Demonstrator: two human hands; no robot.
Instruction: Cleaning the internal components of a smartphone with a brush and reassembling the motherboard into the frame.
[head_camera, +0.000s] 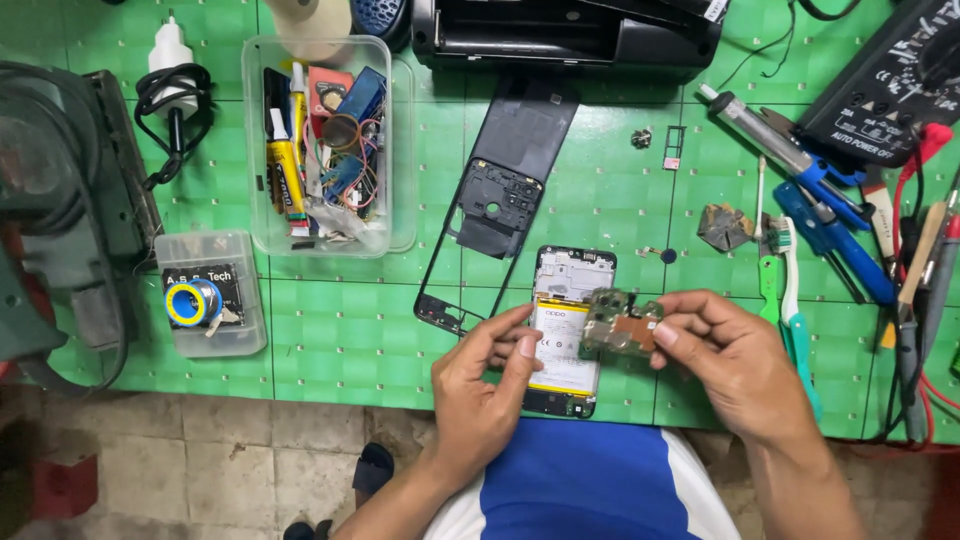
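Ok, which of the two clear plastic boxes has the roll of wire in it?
The small lidded box at the left edge; the bigger open tub holds glue tubes and parts.

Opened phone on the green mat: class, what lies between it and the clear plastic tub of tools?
In the head view, the phone's detached black frame lies on the mat between the opened phone and the tub.

Premises are serving as a phone repair workshop. A green gridded mat (350, 340) is covering the bench, an opened phone (566, 330) is lying on it, and a soldering iron (770, 135), a multimeter (890, 80) and a clear box of small parts (325, 140) are surrounding it.
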